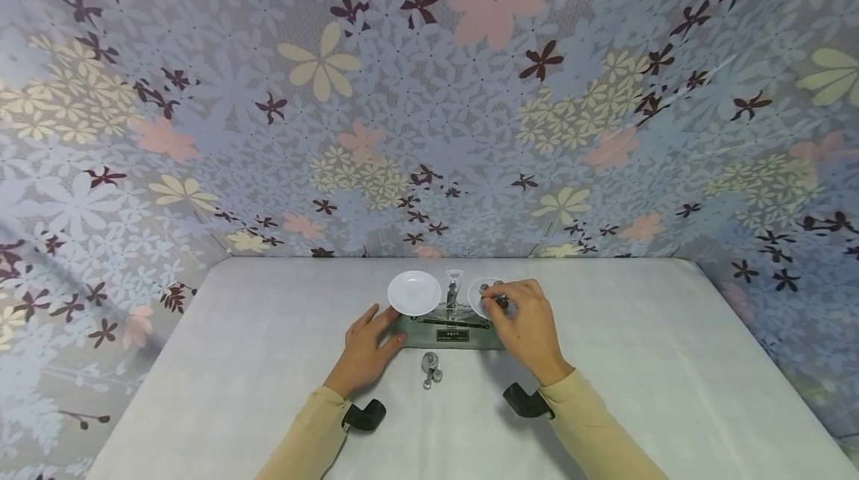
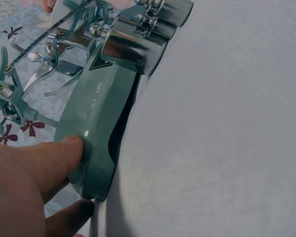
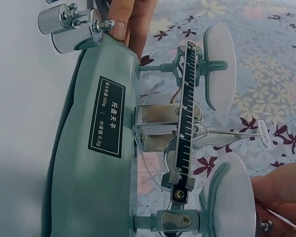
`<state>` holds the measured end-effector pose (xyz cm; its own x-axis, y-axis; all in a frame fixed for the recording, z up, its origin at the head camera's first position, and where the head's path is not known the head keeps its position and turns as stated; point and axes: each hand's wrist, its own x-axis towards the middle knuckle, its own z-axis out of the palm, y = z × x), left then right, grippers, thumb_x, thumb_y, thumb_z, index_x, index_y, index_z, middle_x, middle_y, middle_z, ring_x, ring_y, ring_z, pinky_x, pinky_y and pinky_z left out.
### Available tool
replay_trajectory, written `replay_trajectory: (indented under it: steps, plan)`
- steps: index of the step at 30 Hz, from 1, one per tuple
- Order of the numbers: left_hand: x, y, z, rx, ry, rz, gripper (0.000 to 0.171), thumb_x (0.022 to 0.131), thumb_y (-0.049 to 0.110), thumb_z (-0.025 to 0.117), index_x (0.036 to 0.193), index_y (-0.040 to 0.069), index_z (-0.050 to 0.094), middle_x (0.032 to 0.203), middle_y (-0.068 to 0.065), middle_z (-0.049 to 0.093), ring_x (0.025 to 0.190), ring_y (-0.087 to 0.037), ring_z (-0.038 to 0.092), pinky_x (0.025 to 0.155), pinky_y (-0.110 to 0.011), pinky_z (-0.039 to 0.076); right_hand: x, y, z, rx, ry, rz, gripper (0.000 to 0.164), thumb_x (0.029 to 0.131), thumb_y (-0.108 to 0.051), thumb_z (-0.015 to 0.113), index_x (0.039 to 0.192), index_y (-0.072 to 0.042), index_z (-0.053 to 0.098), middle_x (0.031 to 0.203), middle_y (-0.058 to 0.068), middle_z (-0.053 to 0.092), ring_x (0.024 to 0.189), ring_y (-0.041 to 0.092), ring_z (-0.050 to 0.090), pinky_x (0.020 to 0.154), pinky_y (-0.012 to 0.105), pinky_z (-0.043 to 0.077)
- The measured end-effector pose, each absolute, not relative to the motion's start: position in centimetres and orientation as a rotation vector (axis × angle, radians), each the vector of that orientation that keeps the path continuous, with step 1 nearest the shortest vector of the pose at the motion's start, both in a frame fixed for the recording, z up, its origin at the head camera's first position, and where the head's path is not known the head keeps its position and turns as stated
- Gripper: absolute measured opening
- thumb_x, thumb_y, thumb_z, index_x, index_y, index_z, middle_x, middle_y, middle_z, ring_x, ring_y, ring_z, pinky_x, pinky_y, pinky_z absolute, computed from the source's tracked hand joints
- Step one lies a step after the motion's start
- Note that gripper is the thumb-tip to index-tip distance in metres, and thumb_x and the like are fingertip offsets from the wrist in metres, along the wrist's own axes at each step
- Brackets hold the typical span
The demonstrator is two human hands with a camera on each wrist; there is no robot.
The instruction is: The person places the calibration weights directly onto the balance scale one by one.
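Note:
A green two-pan balance scale (image 1: 421,335) stands on the table, with a ruled beam (image 3: 186,111) across its front. My left hand (image 1: 365,349) holds the left end of its base; in the left wrist view the thumb (image 2: 69,153) presses the green front and a finger lies by the end. Over the right pan (image 1: 474,300), my right hand (image 1: 530,323) pinches a small metal weight, mostly hidden by the fingers. Other metal weights sit on that pan. The white left pan (image 1: 414,292) carries nothing. In the right wrist view a weight's knob (image 3: 267,226) shows beside the right fingers.
Several knobbed metal weights (image 1: 430,362) of different sizes stand on the table in front of the scale. The pale tablecloth (image 1: 268,361) covers the table, and floral fabric (image 1: 429,130) rises behind its back edge. Black wrist-worn mounts (image 1: 365,416) stick inward from both forearms.

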<state>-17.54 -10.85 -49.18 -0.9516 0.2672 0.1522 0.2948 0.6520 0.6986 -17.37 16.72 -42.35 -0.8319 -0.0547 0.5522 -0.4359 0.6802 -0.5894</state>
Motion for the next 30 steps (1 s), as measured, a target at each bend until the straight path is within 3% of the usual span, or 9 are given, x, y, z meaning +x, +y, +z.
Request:
replay_trajectory:
  steps: [30]
  plan:
    - [-17.54,-10.82,-49.22,-0.475,-2.823,-1.209,0.051,0.099,0.026,0.061,0.145,0.005,0.052,0.149,-0.015,0.051,0.147,-0.044,0.026,0.117,-0.065,0.013,-17.32,16.76,-42.46,0.386,-2.419,0.976,0.01,0.087,-0.009,0.076,0.098,-0.007,0.077,0.093,0.006,0.074,0.098,0.028,0.058,0.082,0.046,0.048]
